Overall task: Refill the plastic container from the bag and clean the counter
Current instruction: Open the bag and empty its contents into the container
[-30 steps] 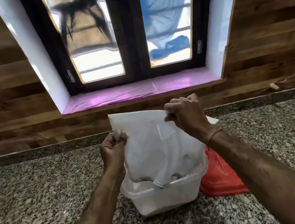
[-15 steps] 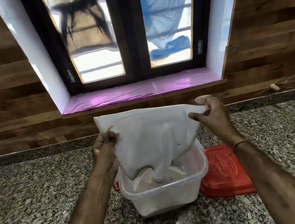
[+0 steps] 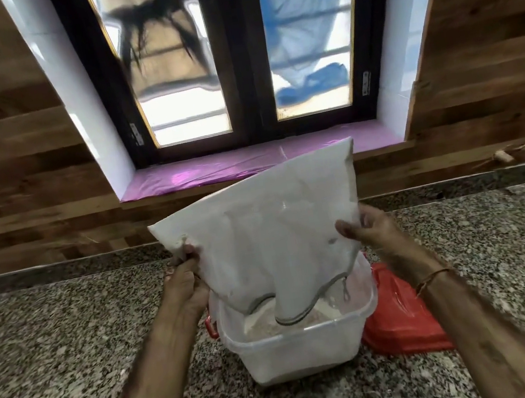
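Both bare forearms reach forward from the bottom corners and angle in toward the middle. The left hand [image 3: 184, 278] is raised with its back to the camera. Its fingers [image 3: 188, 251] are curled tight and bunched together, pinching a corner of the bag [image 3: 270, 232] just above the knuckles. The right hand [image 3: 369, 233] sits about level with it, well apart from the left fingers. Its thumb [image 3: 346, 230] lies on the near face of the bag and points toward the left fingers. The other right fingers wrap behind the edge, mostly hidden. A thin cord [image 3: 435, 275] circles the right wrist.
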`<state>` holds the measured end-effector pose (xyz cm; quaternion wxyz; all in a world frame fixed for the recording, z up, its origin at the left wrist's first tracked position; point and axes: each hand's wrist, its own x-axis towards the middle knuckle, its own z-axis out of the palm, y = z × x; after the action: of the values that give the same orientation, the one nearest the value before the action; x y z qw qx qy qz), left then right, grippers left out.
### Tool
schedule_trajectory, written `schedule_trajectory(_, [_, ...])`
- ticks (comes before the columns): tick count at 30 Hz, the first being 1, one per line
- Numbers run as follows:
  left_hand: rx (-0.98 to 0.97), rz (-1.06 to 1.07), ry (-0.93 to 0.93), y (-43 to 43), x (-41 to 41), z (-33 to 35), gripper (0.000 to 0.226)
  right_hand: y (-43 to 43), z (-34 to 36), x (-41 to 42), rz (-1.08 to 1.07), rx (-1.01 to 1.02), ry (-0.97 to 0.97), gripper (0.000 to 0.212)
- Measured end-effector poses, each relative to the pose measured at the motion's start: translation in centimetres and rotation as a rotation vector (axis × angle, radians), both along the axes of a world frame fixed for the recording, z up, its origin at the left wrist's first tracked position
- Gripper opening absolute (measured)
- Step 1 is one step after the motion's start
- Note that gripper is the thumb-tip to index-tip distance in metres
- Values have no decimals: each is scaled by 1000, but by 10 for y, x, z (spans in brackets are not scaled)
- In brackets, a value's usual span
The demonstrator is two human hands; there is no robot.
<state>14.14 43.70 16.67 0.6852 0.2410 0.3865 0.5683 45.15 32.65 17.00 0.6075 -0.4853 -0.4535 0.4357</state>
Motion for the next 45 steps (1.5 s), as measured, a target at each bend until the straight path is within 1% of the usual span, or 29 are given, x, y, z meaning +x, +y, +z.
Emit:
schedule_trajectory(1, [0,9,12,1,0,-1,44,-2,-8,-4,-52,-24,-1,49])
schedule_trajectory(3, [20,43,77,1,1,-2,41,-2,-20,-8,-166,-27,2,26])
schedule_trajectory(4, [28,58,108,-1,2,0,40,-2,-21,-8,-185,-16,5,21])
schedule_trajectory(5, [27,74,129,0,3,-1,39,-2,-19,-7,-178,1,7,24])
schedule_trajectory(6, [23,84,136,0,4,0,38,-2,-16,-3,-141,23,9,32])
schedule_trajectory(8, [25,87,107,0,4,1,39,-6,-8,6,0,23,61,45])
schedule_trajectory(10, [27,79,66,1,5,-1,42,-10,-8,10,135,-64,22,44])
schedule_trajectory(12, [50,93,57,-1,7,-2,39,-11,-15,7,140,-121,-112,31])
schedule_trajectory(14, [142,83,171,-8,8,-3,24,-10,-21,3,23,-85,-126,23])
schedule_trajectory(15, [211,37,290,-13,5,-6,12,-8,-22,2,-36,-62,-107,22])
schedule_trajectory(16, [266,-45,403,-20,2,-11,6,-6,-21,2,-83,-41,-78,21])
schedule_trajectory(18, [279,-205,618,-30,-6,-29,21,-3,-20,6,-130,-13,-33,19])
schedule_trajectory(19, [262,-225,703,-32,-9,-36,23,-2,-20,7,-129,-17,-34,19])
schedule_trajectory(21, [257,-131,776,-33,-10,-40,18,-2,-23,7,-86,-62,-83,24])
schedule_trajectory(23, [257,-46,686,-28,-7,-34,12,-2,-28,6,-75,-81,-124,26])
schedule_trajectory(24, [264,-24,616,-24,-6,-29,12,-1,-29,6,-112,-59,-119,25])
schedule_trajectory(26, [295,-1,566,-14,-6,-23,16,2,-30,5,-196,-20,-60,23])
schedule_trajectory(28, [322,8,643,-7,-3,-21,18,4,-28,1,-184,-43,-58,22])
schedule_trajectory(30, [295,39,744,-2,2,-22,18,2,-29,-5,-102,-107,-152,21])
schedule_trajectory(32, [249,119,823,-2,10,-19,24,2,-26,-8,-114,-122,-157,18])
schedule_trajectory(34, [234,189,785,2,13,-18,40,3,-17,-6,-194,-97,-79,18])
schedule_trajectory(36, [258,181,764,10,12,-20,54,5,-5,-6,-248,-100,-61,19])
schedule_trajectory(37, [278,147,772,13,11,-19,49,7,1,-7,-252,-105,-61,20])
schedule_trajectory(38, [299,113,758,19,10,-19,36,9,6,-10,-253,-112,-55,19])
schedule_trajectory(39, [305,79,706,22,8,-16,20,12,12,-14,-253,-117,-43,19])
schedule_trajectory(40, [307,46,624,26,4,-11,10,16,18,-19,-257,-121,-31,17])
schedule_trajectory(43, [270,-20,441,40,-25,4,5,34,37,-41,-274,-127,-25,12])
schedule_trajectory(44, [257,-46,407,48,-41,7,7,41,44,-53,-267,-135,-25,12])
schedule_trajectory(45, [253,-84,396,55,-58,12,18,49,50,-68,-252,-148,-21,14])
